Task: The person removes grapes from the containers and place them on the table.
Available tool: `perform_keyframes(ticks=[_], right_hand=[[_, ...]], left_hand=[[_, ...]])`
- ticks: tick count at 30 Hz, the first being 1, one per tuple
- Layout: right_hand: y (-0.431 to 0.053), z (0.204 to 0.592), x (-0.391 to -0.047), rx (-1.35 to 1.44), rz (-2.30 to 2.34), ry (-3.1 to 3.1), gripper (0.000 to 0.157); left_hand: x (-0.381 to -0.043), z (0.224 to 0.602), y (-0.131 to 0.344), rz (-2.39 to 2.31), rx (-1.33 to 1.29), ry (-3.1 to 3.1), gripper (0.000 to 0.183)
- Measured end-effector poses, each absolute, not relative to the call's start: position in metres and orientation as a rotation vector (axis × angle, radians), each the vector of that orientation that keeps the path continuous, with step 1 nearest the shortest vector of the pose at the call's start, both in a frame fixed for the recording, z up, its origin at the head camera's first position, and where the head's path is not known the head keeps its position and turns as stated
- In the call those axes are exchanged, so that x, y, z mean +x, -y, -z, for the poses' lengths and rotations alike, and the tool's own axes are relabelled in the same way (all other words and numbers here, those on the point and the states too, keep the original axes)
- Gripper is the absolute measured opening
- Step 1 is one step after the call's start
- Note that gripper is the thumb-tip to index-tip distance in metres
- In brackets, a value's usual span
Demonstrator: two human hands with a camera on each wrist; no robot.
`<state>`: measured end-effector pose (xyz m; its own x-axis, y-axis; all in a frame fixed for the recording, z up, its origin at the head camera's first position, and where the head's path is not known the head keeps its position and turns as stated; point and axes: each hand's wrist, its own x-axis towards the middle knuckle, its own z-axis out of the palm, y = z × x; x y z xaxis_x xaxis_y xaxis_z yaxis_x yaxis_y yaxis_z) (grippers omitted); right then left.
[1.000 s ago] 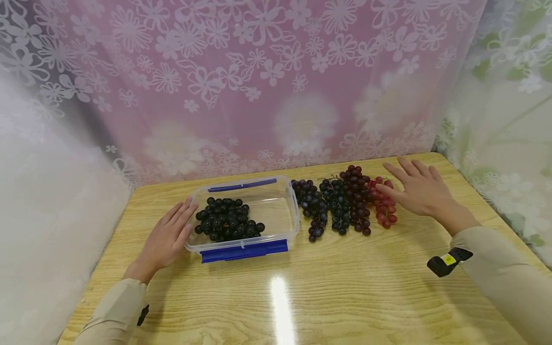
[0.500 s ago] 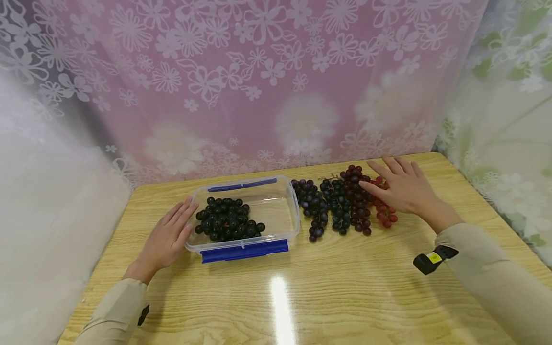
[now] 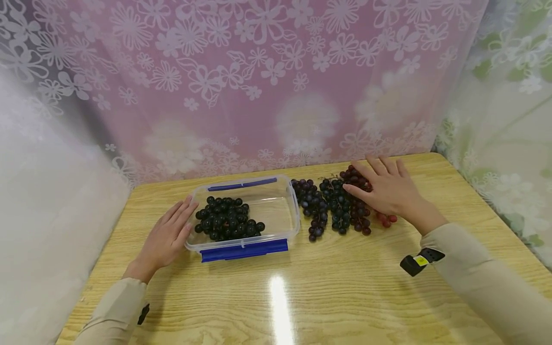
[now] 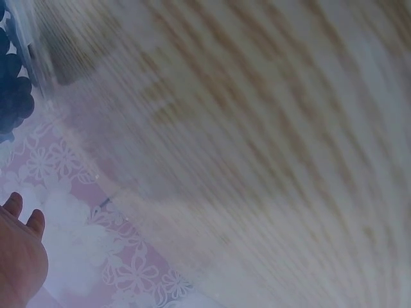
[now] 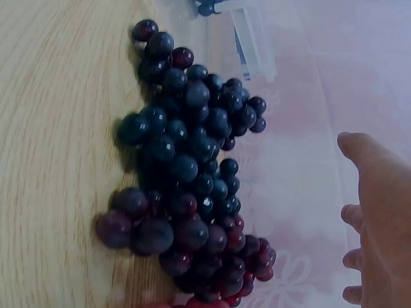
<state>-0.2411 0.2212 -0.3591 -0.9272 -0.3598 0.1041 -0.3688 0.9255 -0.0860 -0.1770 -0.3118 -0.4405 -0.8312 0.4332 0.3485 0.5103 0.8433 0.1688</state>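
My left hand [image 3: 166, 235] lies with straight fingers along the left wall of a clear plastic food container [image 3: 276, 215] with blue clips. Inside the container, towards its left, is a bunch of black grapes [image 3: 224, 218]. My right hand [image 3: 385, 189], fingers spread and holding nothing, is over the right end of a row of grape bunches. It overlaps the dark red grapes [image 3: 360, 213] and mostly hides the bright red grapes [image 3: 385, 220]. In the right wrist view its thumb and fingers [image 5: 388, 237] are apart from the bunches.
Between the container and the dark red bunch lie purple grapes [image 3: 315, 206] and blue-black grapes [image 3: 338, 203]. The wooden table [image 3: 345, 287] meets a pink floral curtain [image 3: 258, 96] at its back edge. Pale cloth hangs at both sides.
My right hand has moved left, from beside the bright red grapes to over them and the dark red bunch. My left hand and the container have stayed put.
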Motion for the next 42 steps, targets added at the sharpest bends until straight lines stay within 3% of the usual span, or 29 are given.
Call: perform_keyframes(ticks=[23, 42], right_hand=[[-0.184, 0.360, -0.233, 0.609, -0.138, 3.080, 0.087], [-0.138, 0.366, -0.231, 0.695, -0.144, 3.035, 0.077]], left_hand=[[-0.177, 0.440, 0.311, 0.375, -0.724, 2.712, 0.056], [-0.176, 0.441, 0.310, 0.390, -0.719, 2.712, 0.055]])
